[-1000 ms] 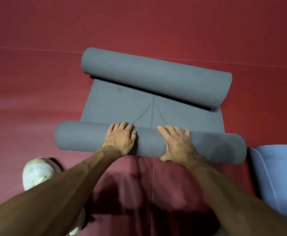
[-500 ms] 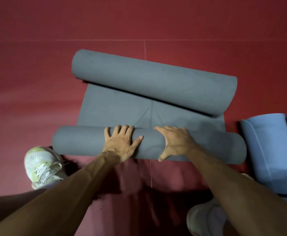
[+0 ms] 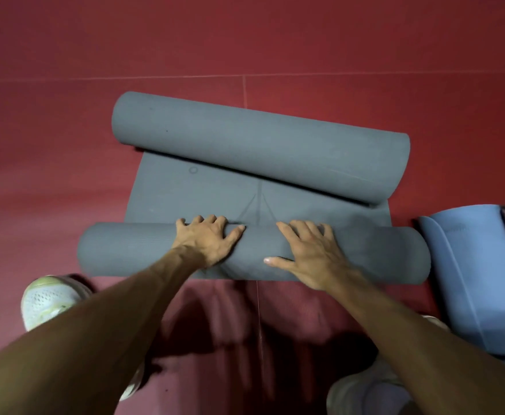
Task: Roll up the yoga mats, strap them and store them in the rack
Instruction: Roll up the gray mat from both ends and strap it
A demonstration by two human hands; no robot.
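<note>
The grey yoga mat [image 3: 185,199] lies in the middle of the frame on the red floor [image 3: 65,55]. It is curled from both ends: a near roll [image 3: 125,250] is under my hands and a thicker far roll [image 3: 260,145] is above it, with only a short stretch lying flat between them. The left hand [image 3: 209,241] and the right hand [image 3: 311,256] both rest on the near roll with fingers spread, pressing it and gripping nothing.

I judge the danger is in the angle. The far roll sits slanted against the near one, so when they meet the mat can go crooked and its edges will not line up. Both hands are close to the centre, so the ends may loosen. The right end is just beside a blue mat [image 3: 469,265] and could catch on it.
</note>
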